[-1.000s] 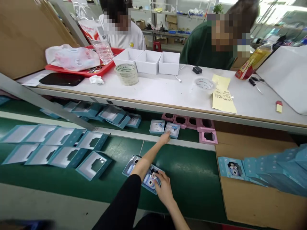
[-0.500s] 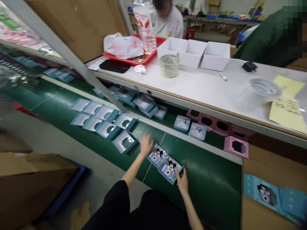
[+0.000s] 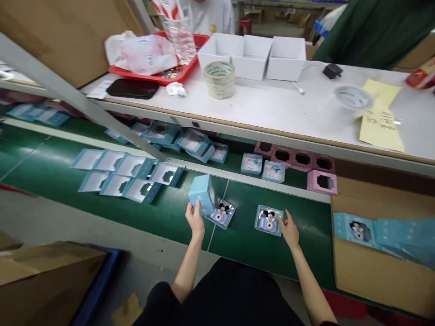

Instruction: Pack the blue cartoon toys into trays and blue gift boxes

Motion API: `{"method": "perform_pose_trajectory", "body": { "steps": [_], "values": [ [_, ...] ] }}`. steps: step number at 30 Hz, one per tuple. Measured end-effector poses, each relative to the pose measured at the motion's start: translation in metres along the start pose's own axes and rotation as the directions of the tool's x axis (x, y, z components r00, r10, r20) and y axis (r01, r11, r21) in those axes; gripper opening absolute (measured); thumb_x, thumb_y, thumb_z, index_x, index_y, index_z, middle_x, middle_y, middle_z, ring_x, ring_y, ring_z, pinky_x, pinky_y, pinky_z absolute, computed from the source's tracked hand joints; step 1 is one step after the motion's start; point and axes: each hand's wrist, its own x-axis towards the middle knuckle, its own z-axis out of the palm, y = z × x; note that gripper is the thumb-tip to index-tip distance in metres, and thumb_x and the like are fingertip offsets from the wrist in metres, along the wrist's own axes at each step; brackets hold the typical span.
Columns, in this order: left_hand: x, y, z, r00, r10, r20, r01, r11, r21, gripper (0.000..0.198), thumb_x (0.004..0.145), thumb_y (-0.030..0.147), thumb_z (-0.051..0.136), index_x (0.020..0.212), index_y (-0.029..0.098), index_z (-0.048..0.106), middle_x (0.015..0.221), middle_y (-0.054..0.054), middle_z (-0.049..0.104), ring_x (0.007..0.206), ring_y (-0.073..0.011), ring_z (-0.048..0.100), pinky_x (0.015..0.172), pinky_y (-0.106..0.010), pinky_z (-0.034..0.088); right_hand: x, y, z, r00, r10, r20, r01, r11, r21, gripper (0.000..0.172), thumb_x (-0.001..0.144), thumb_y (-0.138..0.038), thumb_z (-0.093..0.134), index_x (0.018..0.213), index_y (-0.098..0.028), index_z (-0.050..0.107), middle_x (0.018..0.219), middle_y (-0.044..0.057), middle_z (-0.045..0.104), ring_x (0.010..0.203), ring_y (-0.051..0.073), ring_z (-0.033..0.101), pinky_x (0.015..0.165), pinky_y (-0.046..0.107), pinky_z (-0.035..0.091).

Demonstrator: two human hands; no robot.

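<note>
So, the left hand has its grip closed around the lower end of a small light-blue carton, thumb and fingers pressed to its sides, holding it tilted just beside a clear blister tray with a Mickey Mouse toy camera inside. The right hand is loosely spread, its fingertips touching the edge of a second blister tray. Both trays lie flat on the green conveyor belt, well apart. Past them sit opened blue cartons and, beyond a pale rail, pink card frames below the white table. The step in hand looks like boxing the trays one at a time; the next move seems to call for squaring the carton's open end to the nearer tray — gently, so it doesn't skid.
</note>
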Motion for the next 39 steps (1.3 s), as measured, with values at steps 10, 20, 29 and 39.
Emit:
{"method": "perform_pose_trajectory", "body": {
  "steps": [10, 20, 29, 39],
  "values": [
    [-0.110, 0.005, 0.133, 0.236, -0.434, 0.869, 0.875, 0.485, 0.004, 0.021, 0.072, 0.027, 0.076, 0.083, 0.015, 0.063, 0.063, 0.001, 0.061, 0.053, -0.0119, 0.053, 0.054, -0.024, 0.041, -0.045, -0.030, -0.060, 0.965, -0.060, 0.255, -0.155, 0.655, 0.739, 0.076, 0.086, -0.076, 0.044, 0.142, -0.025, 0.050, 0.128, 0.009, 0.066, 0.111, 0.029, 0.064, 0.083, 0.037, 0.056],
    [-0.162, -0.058, 0.145, 0.545, -0.551, 0.632, 0.674, 0.736, 0.060, 0.047, 0.081, 0.049, 0.067, 0.118, 0.020, 0.063, 0.117, -0.010, 0.069, 0.106, -0.0265, 0.064, 0.084, -0.032, 0.051, -0.023, 0.011, -0.066, 0.985, -0.031, 0.168, -0.084, 0.770, 0.633, 0.075, 0.078, -0.061, 0.067, 0.143, -0.028, 0.050, 0.142, 0.007, 0.057, 0.123, 0.029, 0.058, 0.095, 0.039, 0.054],
    [-0.165, -0.089, 0.172, 0.642, -0.393, 0.659, 0.334, 0.916, 0.221, 0.071, 0.079, 0.062, 0.067, 0.132, 0.016, 0.060, 0.136, -0.015, 0.060, 0.126, -0.0311, 0.055, 0.106, -0.038, 0.044, 0.007, 0.036, -0.019, 0.988, -0.021, 0.152, -0.035, 0.934, 0.355, 0.066, 0.090, -0.067, 0.041, 0.138, -0.024, 0.052, 0.127, 0.009, 0.067, 0.114, 0.030, 0.063, 0.099, 0.044, 0.047],
    [-0.183, -0.096, 0.207, 0.700, -0.311, 0.643, 0.047, 0.918, 0.393, 0.063, 0.086, 0.056, 0.058, 0.138, 0.020, 0.056, 0.141, -0.015, 0.053, 0.136, -0.0326, 0.046, 0.114, -0.044, 0.037, 0.004, 0.058, 0.001, 0.990, 0.119, -0.078, -0.084, 0.931, 0.356, 0.069, 0.086, -0.065, 0.041, 0.130, -0.015, 0.059, 0.127, 0.017, 0.063, 0.120, 0.030, 0.058, 0.100, 0.039, 0.046]
  ]
}}
